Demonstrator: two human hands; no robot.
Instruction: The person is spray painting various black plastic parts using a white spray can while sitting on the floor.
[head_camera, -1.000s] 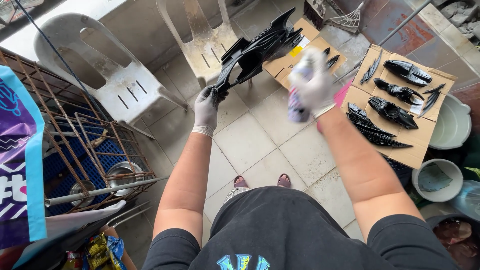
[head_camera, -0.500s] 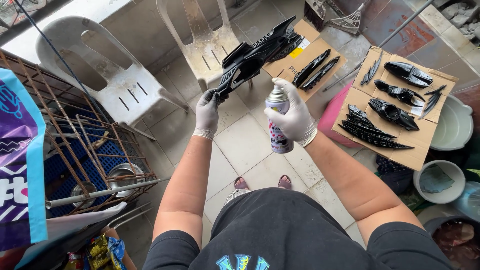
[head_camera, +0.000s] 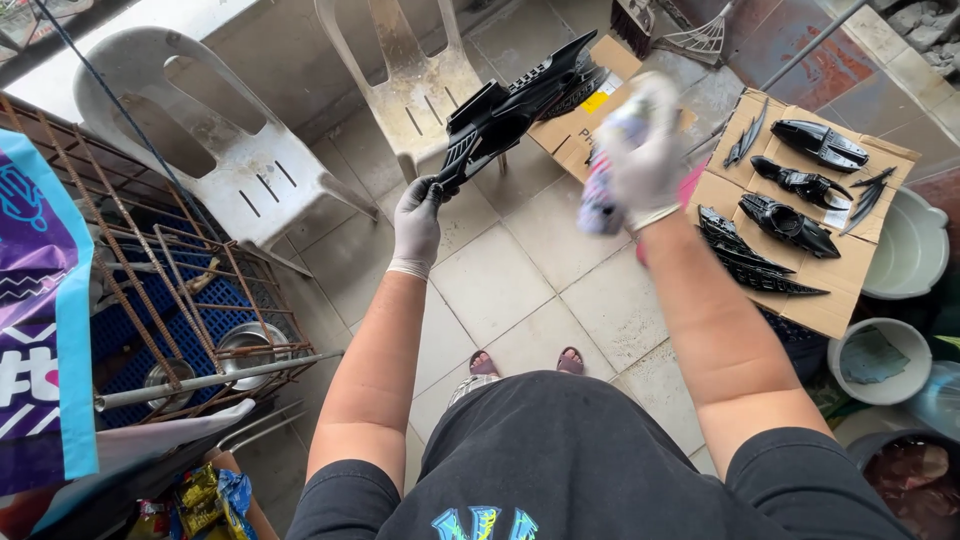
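Observation:
My left hand (head_camera: 417, 222), in a pale glove, grips the near end of a long glossy black plastic panel (head_camera: 520, 105) and holds it up over the tiled floor. My right hand (head_camera: 648, 150), also gloved, is closed around a spray can (head_camera: 603, 185) that is blurred with motion, just right of the panel. Several more black plastic parts (head_camera: 790, 215) lie on flattened cardboard (head_camera: 835, 305) to the right.
Two white plastic chairs (head_camera: 200, 150) stand at the back. A rusty wire cage (head_camera: 160, 290) with metal bowls is on the left, beside a purple and blue banner (head_camera: 40, 320). White buckets (head_camera: 880, 360) sit at the right. A cardboard box (head_camera: 575, 130) lies behind the panel.
The spray can went down and upright half a second ago, and is now raised again and blurred. The left hand and the black panel have stayed in place.

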